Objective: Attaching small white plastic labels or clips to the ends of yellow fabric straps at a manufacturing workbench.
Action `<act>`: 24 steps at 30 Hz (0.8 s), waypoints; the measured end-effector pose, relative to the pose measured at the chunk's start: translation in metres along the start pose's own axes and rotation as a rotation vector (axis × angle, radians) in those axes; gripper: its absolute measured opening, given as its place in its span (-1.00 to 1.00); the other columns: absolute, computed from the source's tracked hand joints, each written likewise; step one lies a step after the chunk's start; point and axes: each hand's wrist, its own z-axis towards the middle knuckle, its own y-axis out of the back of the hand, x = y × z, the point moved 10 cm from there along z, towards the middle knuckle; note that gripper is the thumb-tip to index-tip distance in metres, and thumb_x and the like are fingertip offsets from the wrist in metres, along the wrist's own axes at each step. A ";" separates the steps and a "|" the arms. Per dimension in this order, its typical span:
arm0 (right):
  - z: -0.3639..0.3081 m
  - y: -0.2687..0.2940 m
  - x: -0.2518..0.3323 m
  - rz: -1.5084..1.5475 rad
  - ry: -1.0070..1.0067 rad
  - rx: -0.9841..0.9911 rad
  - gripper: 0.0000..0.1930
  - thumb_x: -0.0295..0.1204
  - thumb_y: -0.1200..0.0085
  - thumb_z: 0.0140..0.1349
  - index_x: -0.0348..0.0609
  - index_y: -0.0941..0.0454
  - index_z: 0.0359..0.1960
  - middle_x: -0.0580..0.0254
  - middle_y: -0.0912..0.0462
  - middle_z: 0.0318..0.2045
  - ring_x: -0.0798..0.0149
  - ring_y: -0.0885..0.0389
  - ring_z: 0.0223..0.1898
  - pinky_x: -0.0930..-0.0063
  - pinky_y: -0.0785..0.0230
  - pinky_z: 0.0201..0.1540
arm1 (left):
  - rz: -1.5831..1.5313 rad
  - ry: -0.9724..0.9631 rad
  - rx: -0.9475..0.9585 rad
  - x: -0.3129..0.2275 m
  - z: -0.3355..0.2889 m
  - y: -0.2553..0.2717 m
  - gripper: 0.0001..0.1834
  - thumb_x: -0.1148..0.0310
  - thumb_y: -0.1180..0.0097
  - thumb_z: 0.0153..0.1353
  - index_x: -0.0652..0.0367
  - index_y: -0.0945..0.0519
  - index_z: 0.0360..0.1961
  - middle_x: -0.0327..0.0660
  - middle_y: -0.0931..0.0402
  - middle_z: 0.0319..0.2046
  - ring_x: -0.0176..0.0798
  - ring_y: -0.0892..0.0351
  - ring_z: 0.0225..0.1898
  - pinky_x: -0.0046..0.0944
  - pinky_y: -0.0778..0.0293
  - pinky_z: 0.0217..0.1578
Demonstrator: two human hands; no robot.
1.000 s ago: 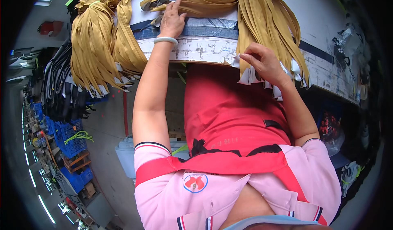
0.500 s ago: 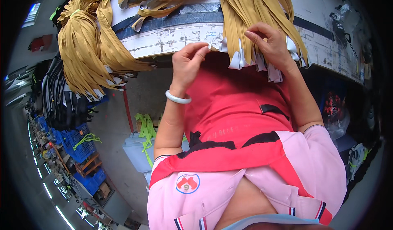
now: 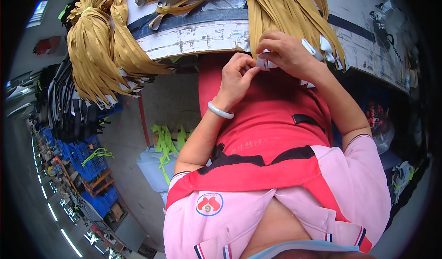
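Long gold fabric strips with white ends [image 3: 287,10] hang in a bundle over the near edge of the table. My right hand [image 3: 287,54] is at the lower end of this bundle, fingers bent and closed round a gold strip near its white end [image 3: 263,64]. Just left of it, my left hand [image 3: 237,79], with a pale bangle at the wrist, has thumb and forefinger pinched together beside that white end. What lies between the left fingertips is too small to make out.
The table [image 3: 202,40] has a worn white edge with dark tape. More gold bundles [image 3: 94,51] hang at its left, with black strips [image 3: 69,102] below them. Blue crates [image 3: 87,157] stand on the floor at left, and bright green ties [image 3: 165,144] lie over pale blue cloth [image 3: 154,169].
My left hand has moved right, up to the hanging strips. My right hand has moved left and slightly down, and its fingers have closed on a strip's white end.
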 end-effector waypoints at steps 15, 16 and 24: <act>0.037 -0.017 0.027 0.209 0.024 0.308 -0.85 -0.48 -0.22 0.16 -0.26 -0.55 -0.29 0.19 -0.54 -0.35 0.21 -0.55 -0.30 0.37 -0.39 -0.27 | -0.251 0.097 0.267 -0.017 0.021 0.038 -0.91 0.51 -0.20 0.25 0.32 -0.63 -0.25 -0.26 -0.57 -0.20 -0.43 -0.49 -0.20 -0.42 -0.42 -0.10; 0.035 -0.021 0.019 0.270 -0.065 0.340 -0.85 -0.46 -0.24 0.17 -0.25 -0.55 -0.30 0.25 -0.54 -0.38 0.29 -0.54 -0.33 0.43 -0.38 -0.30 | -0.255 0.093 0.262 -0.015 0.021 0.039 -0.91 0.51 -0.20 0.25 0.32 -0.63 -0.25 -0.26 -0.57 -0.20 -0.43 -0.49 -0.20 -0.42 -0.42 -0.10; 0.035 -0.025 -0.018 1.045 -0.388 0.069 -0.79 -0.29 -0.26 0.24 -0.16 -0.59 -0.27 0.45 -0.54 -0.47 0.58 -0.44 -0.48 0.66 -0.29 -0.40 | -0.798 0.107 0.109 -0.021 0.041 0.046 -0.67 0.55 -0.27 0.18 0.27 -0.54 -0.01 -0.19 -0.62 -0.19 -0.36 -0.58 -0.07 -0.35 -0.47 0.03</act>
